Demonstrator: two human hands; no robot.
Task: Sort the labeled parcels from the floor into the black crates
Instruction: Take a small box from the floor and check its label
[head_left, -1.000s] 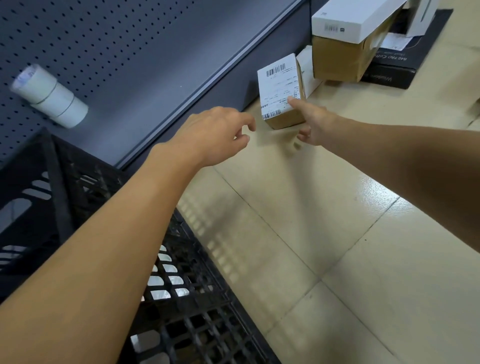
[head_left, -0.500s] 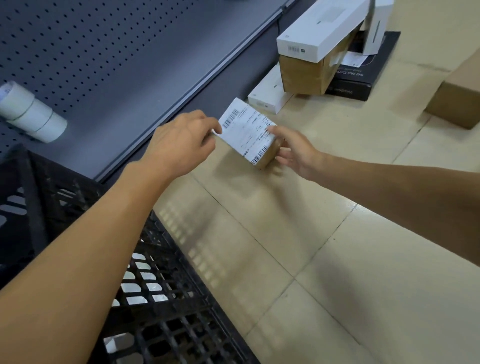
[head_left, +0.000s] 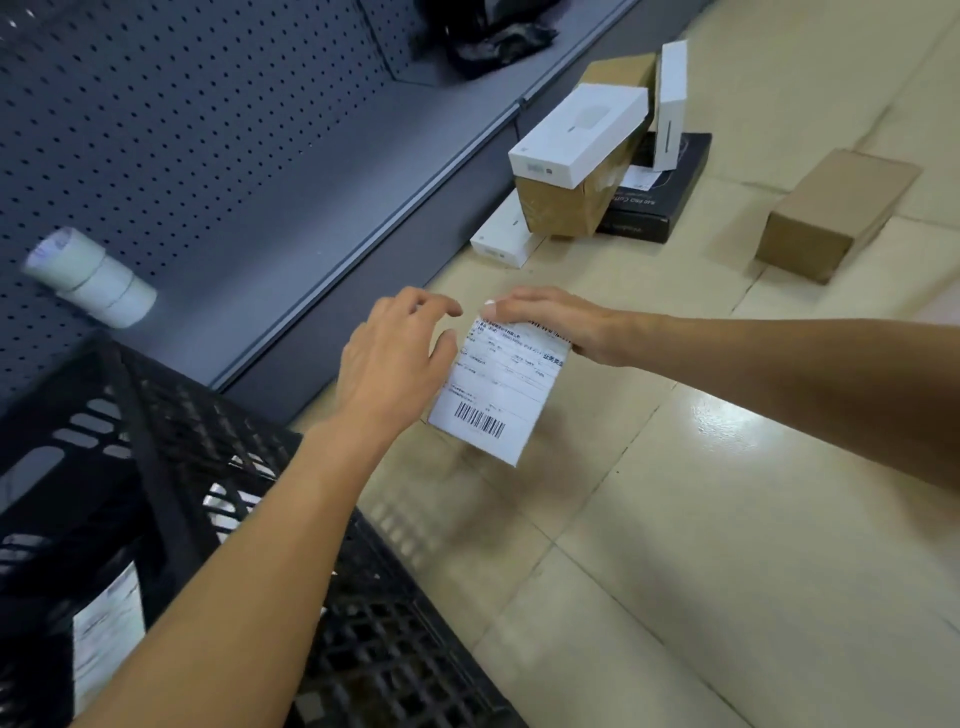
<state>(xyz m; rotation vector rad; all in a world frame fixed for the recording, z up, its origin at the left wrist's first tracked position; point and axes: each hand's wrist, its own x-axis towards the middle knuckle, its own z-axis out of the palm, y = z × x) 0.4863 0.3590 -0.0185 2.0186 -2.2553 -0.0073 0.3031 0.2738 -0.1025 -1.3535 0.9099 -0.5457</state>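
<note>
- We see the parcel (head_left: 496, 387) held in the air above the tiled floor (head_left: 675, 545), label up, barcode toward the near end.
- Left hand (head_left: 395, 364): thumb pressed to the parcel's left edge, fingers spread and loosely bent above its far left corner; we count it as holding that side.
- Right hand (head_left: 550, 319): lies flat along the parcel's far edge, fingers nearly straight, fingertips at the far left corner; whether the thumb curls under the parcel we cannot tell.
- Crate (head_left: 363, 649): black lattice, left of the parcel and nearer the camera; the left forearm passes over its rim.
- A labeled item (head_left: 106, 639) sits inside the crate, blurred, left of that forearm.
- Shelf (head_left: 234, 156): dark pegboard unit, left of and beyond the parcel.
- Tape rolls (head_left: 93, 278) lie on the shelf, well left of the parcel.
- Black bag (head_left: 493, 41) on the shelf, far beyond the parcel.
- Box pile (head_left: 582, 171) on the floor beyond the parcel, against the shelf base: white boxes, a brown carton, a flat black box.
- Brown box (head_left: 831, 218) lies alone on the floor, right of the pile, well apart from the parcel.
</note>
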